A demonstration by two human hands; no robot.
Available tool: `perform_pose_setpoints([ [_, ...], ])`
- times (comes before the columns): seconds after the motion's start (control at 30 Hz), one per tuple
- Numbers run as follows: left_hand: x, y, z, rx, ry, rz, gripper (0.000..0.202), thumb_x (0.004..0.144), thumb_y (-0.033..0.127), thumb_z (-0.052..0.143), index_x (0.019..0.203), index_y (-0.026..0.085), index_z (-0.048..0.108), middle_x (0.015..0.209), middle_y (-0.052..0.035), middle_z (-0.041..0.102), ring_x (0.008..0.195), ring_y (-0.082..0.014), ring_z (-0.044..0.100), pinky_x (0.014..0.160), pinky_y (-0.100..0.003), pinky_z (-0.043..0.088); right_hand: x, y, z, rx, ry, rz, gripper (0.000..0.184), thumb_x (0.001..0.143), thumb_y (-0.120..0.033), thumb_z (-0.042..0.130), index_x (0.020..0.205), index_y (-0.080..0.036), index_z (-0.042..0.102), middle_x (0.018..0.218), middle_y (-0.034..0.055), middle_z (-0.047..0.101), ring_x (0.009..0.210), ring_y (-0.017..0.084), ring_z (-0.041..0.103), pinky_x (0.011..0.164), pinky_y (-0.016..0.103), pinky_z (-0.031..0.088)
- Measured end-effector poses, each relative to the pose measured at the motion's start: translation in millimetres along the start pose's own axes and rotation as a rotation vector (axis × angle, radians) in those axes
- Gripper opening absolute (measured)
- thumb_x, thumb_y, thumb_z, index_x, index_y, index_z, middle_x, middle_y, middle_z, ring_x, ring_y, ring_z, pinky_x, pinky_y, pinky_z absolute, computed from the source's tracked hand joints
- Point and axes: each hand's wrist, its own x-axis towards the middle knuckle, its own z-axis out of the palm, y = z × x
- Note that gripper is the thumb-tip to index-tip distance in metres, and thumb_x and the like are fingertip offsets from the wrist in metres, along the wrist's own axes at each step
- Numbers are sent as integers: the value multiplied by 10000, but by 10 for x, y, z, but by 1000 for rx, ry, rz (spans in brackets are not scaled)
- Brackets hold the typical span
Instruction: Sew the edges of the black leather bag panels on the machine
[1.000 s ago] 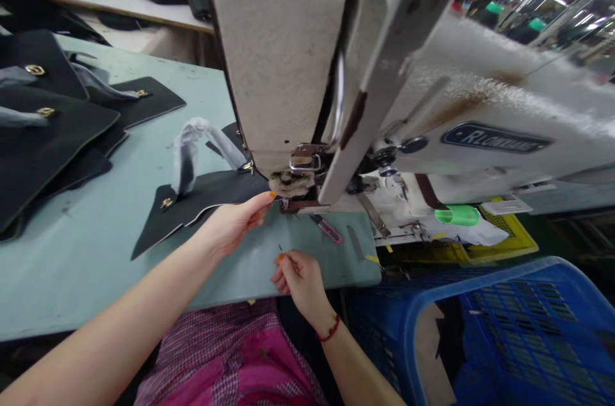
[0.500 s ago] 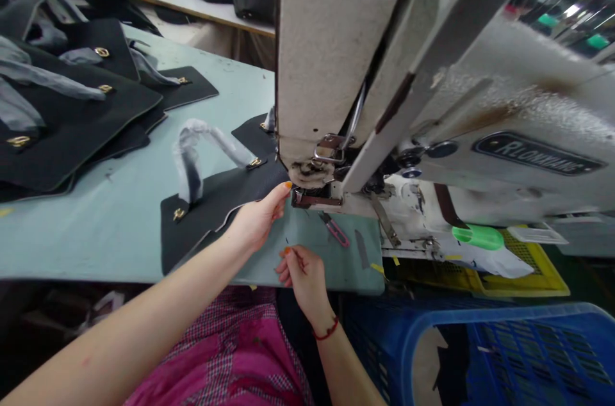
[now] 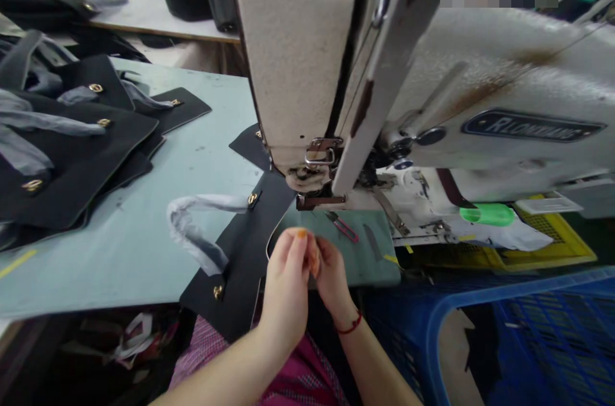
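Note:
My left hand (image 3: 287,278) and my right hand (image 3: 330,271) meet just in front of the sewing machine's needle foot (image 3: 318,200), fingertips pinched together. What they pinch is too small to make out. Both hands hover over the near corner of a black leather bag panel (image 3: 245,252) with a wrapped handle (image 3: 195,227) and brass rings. The panel hangs over the table's front edge toward my lap. The white sewing machine (image 3: 336,73) towers above them.
A pile of black bag panels (image 3: 72,143) with wrapped handles lies at the left on the pale green table (image 3: 120,246). Small pink snips (image 3: 342,227) rest by the needle plate. A blue plastic crate (image 3: 519,335) stands low right, and a yellow tray (image 3: 552,252) behind it.
The bag panel has slid toward me and turned, its corner now over the table edge. My left hand left the panel's edge at the needle and joined my right hand in a pinch.

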Motion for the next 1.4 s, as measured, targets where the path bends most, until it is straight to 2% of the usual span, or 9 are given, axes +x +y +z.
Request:
perform_pose_setpoints([
  [0.1,-58,480,-295,203,-187,75,154,900,377,604,897,224,620,715,20,577,568,-111,506,516,-220,417,68,-191,62,126,4,9,416,931,-505,499,1028,-144,681,893,100,705,756,177,667,591,237,523],
  [0.2,529,1056,-496,803,-271,373,211,886,361,623,1023,210,675,1006,-38,706,853,-169,642,835,-302,497,174,-340,201,218,-56,16,554,908,-625,486,1064,-128,672,910,117,706,718,176,673,554,245,537],
  [0.27,1067,1308,-483,1145,-448,393,343,868,374,623,1131,159,670,1137,-77,709,1045,-233,621,942,-362,464,248,-406,310,228,-86,20,614,875,-691,485,1020,-125,675,866,101,692,684,172,654,529,247,529],
  [0.37,1625,1408,-306,1311,-785,259,331,798,337,702,1053,126,711,1096,-64,744,1052,-241,628,1008,-381,432,335,-468,445,188,-62,20,621,861,-727,469,884,-138,666,732,51,631,613,152,591,507,241,489],
  [0.47,1753,1331,-128,1063,-954,1,230,691,144,766,913,99,726,936,-51,776,955,-206,672,971,-352,465,384,-508,517,100,-14,-20,578,885,-690,458,750,-152,623,627,18,544,596,139,528,514,227,431],
  [0.63,1648,1259,-39,695,-723,-222,355,415,-119,774,690,94,701,767,-45,767,907,-233,701,827,-282,524,430,-540,518,-7,27,-93,507,908,-582,451,619,-168,492,579,-8,440,590,113,425,530,216,350],
  [0.8,1640,1251,-67,652,-540,-235,355,425,-162,710,633,125,689,715,-27,748,924,-267,700,753,-319,549,449,-528,483,12,-16,-71,491,917,-552,436,605,-173,456,565,-11,424,574,108,415,516,216,329],
  [1.03,1677,1209,-103,770,-757,-121,358,466,32,841,776,187,753,833,-31,760,930,-216,708,883,-300,526,419,-588,475,7,-23,-38,442,897,-522,483,634,-169,522,572,-16,447,552,107,447,496,206,326],
  [1.4,1694,1137,-194,743,-687,-200,350,437,75,866,748,197,763,846,-60,765,913,-284,716,781,-344,581,397,-605,445,-99,31,-162,461,896,-451,491,552,-182,344,552,-37,296,536,80,299,506,221,222],
])
